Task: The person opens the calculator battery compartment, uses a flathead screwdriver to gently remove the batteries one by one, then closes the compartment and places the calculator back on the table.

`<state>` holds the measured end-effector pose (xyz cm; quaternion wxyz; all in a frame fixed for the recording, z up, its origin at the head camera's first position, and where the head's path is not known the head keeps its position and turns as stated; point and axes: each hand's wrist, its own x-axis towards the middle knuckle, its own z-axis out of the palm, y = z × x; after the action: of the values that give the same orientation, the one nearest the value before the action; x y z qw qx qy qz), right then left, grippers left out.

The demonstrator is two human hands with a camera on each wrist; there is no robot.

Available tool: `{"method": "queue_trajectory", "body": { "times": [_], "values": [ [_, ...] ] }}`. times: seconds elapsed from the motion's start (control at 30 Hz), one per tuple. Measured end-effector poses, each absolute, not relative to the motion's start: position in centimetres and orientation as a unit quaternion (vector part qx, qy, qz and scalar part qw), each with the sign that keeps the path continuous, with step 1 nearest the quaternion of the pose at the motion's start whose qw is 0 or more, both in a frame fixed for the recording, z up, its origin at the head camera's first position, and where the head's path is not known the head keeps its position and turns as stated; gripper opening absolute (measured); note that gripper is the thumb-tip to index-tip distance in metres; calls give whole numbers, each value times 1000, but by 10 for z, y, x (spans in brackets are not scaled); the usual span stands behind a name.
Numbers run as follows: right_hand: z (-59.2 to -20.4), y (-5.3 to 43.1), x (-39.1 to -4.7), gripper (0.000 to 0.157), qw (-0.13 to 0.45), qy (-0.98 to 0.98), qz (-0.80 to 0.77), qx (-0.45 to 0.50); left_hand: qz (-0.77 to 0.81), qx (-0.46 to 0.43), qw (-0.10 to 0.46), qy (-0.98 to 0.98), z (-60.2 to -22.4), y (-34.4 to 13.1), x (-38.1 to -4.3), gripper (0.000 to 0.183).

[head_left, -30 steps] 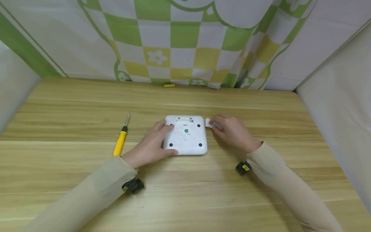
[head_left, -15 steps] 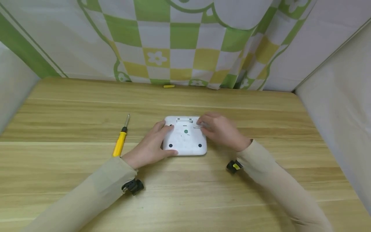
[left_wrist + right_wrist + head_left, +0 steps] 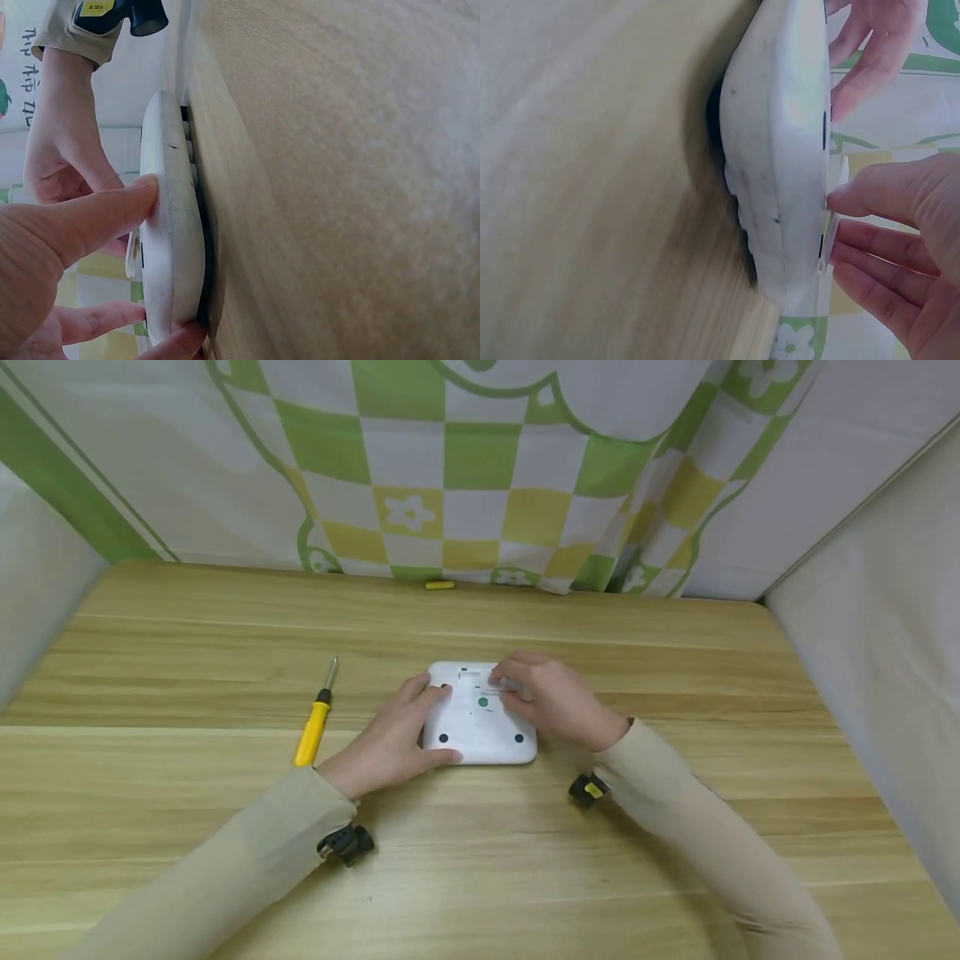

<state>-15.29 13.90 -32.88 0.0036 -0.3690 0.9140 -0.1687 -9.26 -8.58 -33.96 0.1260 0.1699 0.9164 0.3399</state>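
Observation:
A white calculator (image 3: 480, 739) lies face down in the middle of the table, its dark round feet and a green dot facing up. Keys show along its underside in both wrist views. My left hand (image 3: 390, 735) grips its left side, thumb on the near edge and fingers at the far left corner. Between the thumb and fingers of my right hand (image 3: 558, 703) is a small white battery cover (image 3: 497, 691), held just over the calculator's back. The battery compartment (image 3: 469, 673) near the far edge is uncovered, partly hidden by the right fingers.
A yellow-handled screwdriver (image 3: 313, 727) lies left of the calculator, tip pointing away. At the table's back edge, by the checked curtain (image 3: 480, 460), rests a small yellow stick-shaped piece (image 3: 439, 585). White cloth hangs on both sides.
My right hand has carried the battery cover leftward, from beside the calculator to over its back near the compartment. The left hand keeps its grip in the same place.

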Motion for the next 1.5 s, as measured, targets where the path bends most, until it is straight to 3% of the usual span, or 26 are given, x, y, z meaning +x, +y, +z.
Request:
{"method": "queue_trajectory", "body": {
  "times": [0.73, 1.5],
  "values": [
    [-325, 118, -159, 23, 64, 915, -169, -360, 340, 171, 130, 916, -342, -86, -92, 82],
    [-326, 114, -163, 24, 57, 912, -164, -372, 345, 171, 128, 914, -340, -87, -93, 82]
  ]
}}
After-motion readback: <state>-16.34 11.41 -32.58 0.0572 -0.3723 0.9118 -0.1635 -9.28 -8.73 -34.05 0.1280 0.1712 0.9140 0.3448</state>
